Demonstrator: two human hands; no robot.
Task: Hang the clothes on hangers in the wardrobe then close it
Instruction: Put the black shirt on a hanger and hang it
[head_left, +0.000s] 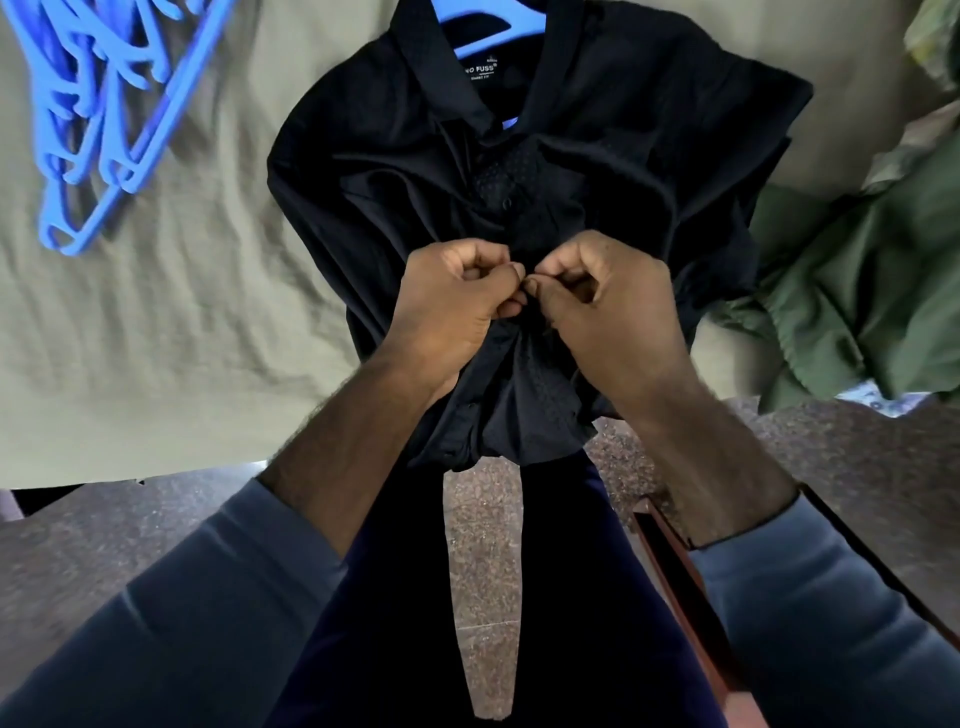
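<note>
A black button-up shirt (597, 156) lies on the bed with a blue hanger (498, 36) inside its collar. My left hand (457, 306) and my right hand (608, 301) meet at the shirt's front placket, each pinching the fabric there between thumb and fingers. The shirt's lower hem hangs over the bed's edge toward my legs. The wardrobe is out of view.
A pile of several blue hangers (104, 114) lies at the upper left on the beige bedsheet (182, 322). Green clothing (852, 291) is heaped at the right. A red-brown wooden edge (675, 571) stands by my right leg over a speckled floor (483, 545).
</note>
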